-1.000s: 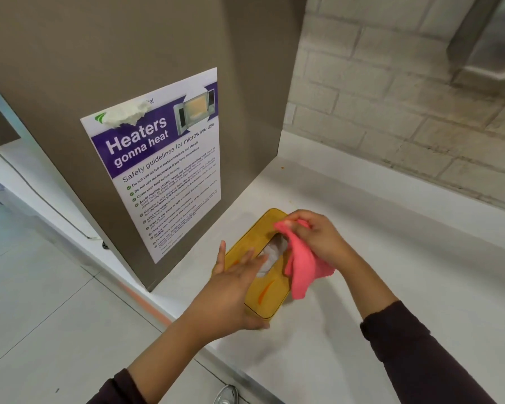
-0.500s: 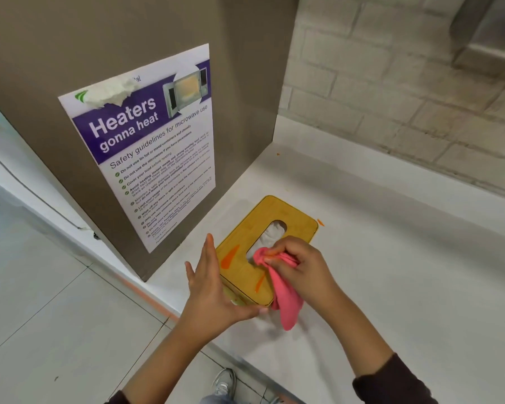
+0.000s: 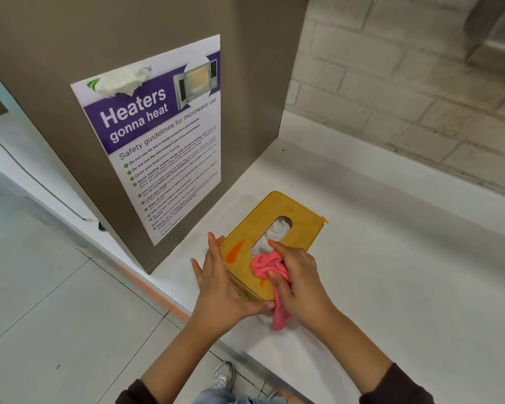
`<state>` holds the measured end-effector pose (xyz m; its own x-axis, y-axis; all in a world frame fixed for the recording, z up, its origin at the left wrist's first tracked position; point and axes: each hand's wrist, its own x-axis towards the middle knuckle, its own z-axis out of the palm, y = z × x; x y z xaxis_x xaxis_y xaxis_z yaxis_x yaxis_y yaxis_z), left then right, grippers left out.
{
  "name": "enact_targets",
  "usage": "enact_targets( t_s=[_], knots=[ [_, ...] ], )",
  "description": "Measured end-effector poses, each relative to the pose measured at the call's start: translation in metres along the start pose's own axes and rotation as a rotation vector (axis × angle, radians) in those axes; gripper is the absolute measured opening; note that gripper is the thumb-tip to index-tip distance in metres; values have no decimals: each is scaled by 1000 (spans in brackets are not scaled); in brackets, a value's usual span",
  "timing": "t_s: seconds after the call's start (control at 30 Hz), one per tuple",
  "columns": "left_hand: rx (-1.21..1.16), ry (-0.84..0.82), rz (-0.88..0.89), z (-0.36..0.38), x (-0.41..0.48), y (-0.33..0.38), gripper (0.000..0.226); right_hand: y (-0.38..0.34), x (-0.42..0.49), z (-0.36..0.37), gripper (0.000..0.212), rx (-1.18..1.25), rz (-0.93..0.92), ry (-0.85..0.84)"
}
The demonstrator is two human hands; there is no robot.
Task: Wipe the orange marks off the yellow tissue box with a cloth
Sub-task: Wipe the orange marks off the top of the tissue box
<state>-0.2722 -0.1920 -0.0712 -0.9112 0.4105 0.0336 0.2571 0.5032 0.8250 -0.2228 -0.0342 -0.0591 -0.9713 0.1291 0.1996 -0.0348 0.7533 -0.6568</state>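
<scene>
White counter [image 3: 391, 287], pale brick wall [image 3: 405, 91], grey tiled floor [image 3: 56, 316], brown panel [image 3: 56, 33] with microwave poster [image 3: 164, 158]

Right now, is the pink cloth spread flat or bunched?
Bunched: the pink cloth is crumpled in the right hand, one end hanging off the tissue box.

Staff kitchenette, microwave safety poster [image 3: 164, 147] (workplace-style), white counter [image 3: 391, 272]

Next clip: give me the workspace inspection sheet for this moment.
Surface: white counter, orange fleck beside the box's far corner.
Job's things: yellow tissue box, orange marks on its lid; pink cloth on the lid.
Clutter: nothing seen.
Grippers: left hand braces the box, fingers straight; right hand grips the cloth.
Cables: possible thin cord left of the panel.
Surroundings: brown panel, microwave poster, brick wall, tiled floor.
</scene>
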Motion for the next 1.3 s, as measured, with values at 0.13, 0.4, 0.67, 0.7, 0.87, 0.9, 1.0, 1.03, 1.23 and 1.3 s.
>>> enact_targets(
  t_s=[0.13, 0.4, 0.67, 0.7, 0.87, 0.9, 1.0, 1.03, 1.23, 1.3],
  knots=[
    [12, 5, 15, 1, -1, -2, 152, 5, 0, -12, 26, -45, -181, -171],
    [50, -13, -10, 0, 0, 0, 151, 2, 19, -15, 18, 74, -106, -91],
    [32, -15, 2, 4, 1, -4, 150, -4, 11, -12, 19, 105, -119, -139],
    [29, -16, 3, 4, 1, -4, 150, -6, 10, -10, 18, 83, -153, -167],
    [42, -5, -2, 4, 0, -4, 152, -3, 5, -14, 10, -48, -275, -286],
    [55, -3, 2, 3, 0, -5, 153, 0, 5, -18, 8, -41, -243, -254],
    [70, -3, 10, 3, 0, -4, 152, 3, 12, -22, 12, 24, -112, -107],
    [66, -5, 8, 3, 0, -4, 151, 1, 16, -20, 12, 28, -97, -93],
    [45, 1, 0, 3, 0, -3, 152, 0, 8, -18, 7, -12, -204, -289],
    [46, 7, 2, 3, 0, -3, 152, 6, 7, -30, 7, -8, -209, -344]
  ],
)
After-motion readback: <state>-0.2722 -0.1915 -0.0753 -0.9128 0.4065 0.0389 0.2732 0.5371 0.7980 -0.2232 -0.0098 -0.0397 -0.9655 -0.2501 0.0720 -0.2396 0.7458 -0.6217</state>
